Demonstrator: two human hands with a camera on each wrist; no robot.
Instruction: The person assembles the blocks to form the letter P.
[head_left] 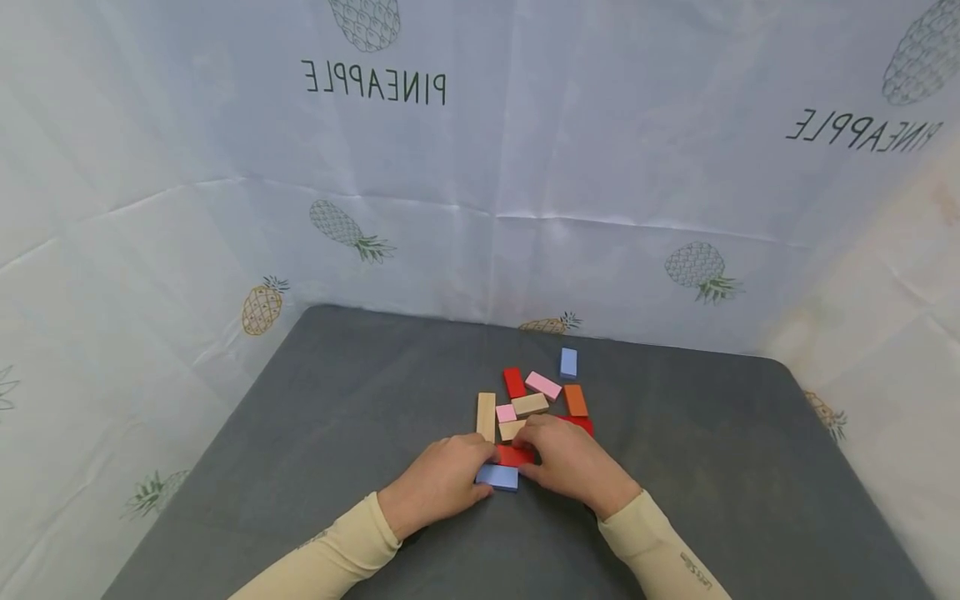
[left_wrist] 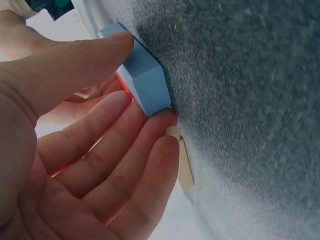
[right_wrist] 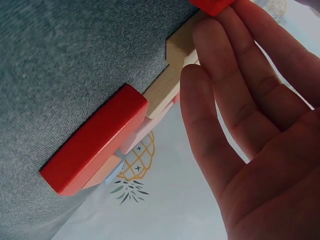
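Observation:
In the head view my left hand [head_left: 442, 477] is at the near end of a group of wooden blocks. Its thumb lies on a blue block [head_left: 497, 477], with the fingers at the block's far side and end; the left wrist view shows this blue block [left_wrist: 145, 77] between them. Directly behind it lies a red block [head_left: 514, 455]. My right hand [head_left: 566, 457] holds that red block's right end, thumb on the near side and fingertips beyond. In the right wrist view, fingers meet the red block [right_wrist: 212, 4] at the top edge; the thumb is hidden there.
A long natural block [head_left: 486, 417] stands out at the group's left. Behind are a small pink block [head_left: 506, 413], natural [head_left: 530, 404], red [head_left: 514, 382], pink [head_left: 543, 386], orange [head_left: 575, 400] and blue [head_left: 568, 363] blocks. Another red block [right_wrist: 95, 140] lies beside my right hand on the grey table [head_left: 337, 417].

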